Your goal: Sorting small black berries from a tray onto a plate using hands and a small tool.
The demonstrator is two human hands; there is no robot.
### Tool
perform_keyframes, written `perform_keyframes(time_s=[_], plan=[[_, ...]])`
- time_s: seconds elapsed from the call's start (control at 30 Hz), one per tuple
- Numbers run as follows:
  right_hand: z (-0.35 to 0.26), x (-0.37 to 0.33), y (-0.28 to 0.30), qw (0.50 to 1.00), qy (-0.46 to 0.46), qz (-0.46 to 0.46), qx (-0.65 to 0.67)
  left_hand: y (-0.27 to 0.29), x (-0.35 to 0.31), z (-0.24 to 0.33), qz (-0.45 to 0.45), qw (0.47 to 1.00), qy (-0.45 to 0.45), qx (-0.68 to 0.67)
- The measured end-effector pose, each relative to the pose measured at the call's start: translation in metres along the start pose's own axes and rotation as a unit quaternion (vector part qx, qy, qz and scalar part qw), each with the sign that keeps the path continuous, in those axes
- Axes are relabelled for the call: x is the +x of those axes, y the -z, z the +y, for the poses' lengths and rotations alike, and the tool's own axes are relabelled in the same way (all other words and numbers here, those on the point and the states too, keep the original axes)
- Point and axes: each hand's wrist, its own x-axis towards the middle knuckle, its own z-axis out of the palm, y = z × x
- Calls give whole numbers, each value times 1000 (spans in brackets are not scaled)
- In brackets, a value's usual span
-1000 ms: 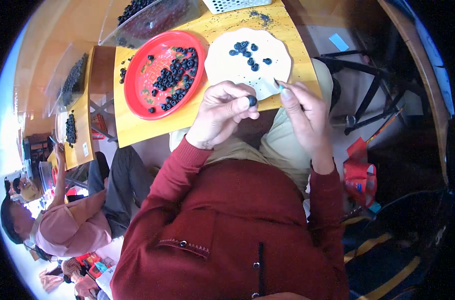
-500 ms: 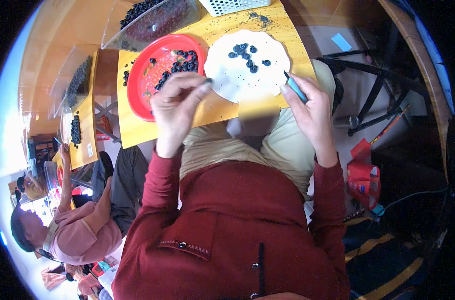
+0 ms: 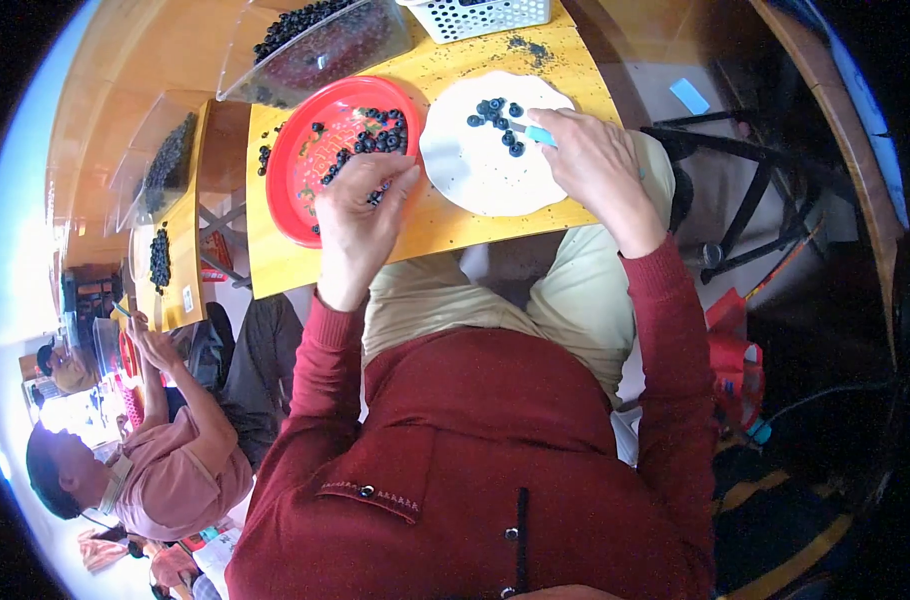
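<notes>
From my distant seat, I see in the head view the right hand (image 3: 595, 162) with its grip closed on a blue-handled tool (image 3: 540, 135) near dark berries (image 3: 493, 115) on the white plate (image 3: 465, 172), while the left hand (image 3: 358, 212) is over the red plate (image 3: 287, 170), its grip I cannot tell.

The left hand (image 3: 357, 212), between ten and eleven o'clock, bends its fingers toward two, thumb close to index finger. The right hand (image 3: 597, 165), between one and two, points curled fingers toward ten, forearm (image 3: 665, 310) slanting toward eleven.
</notes>
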Motion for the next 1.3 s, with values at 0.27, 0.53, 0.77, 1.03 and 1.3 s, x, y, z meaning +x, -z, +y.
perform_keyframes(time_s=[0.27,0.53,0.77,1.03,1.3], plan=[[-4,5,-3,999,-12,-24,-27,-25,-6,10,-18,996,17,-90],[-6,10,-7,998,-6,-41,-54,-43,-15,11,-44,963,131,-232],[-16,-10,9,973,-30,-9,230,-48,-12,11,-45,941,186,-280],[-37,-37,9,776,-91,-18,624,-58,-8,11,-103,855,144,-487],[-36,-42,3,730,-90,-24,677,-64,-11,18,-107,832,158,-520]])
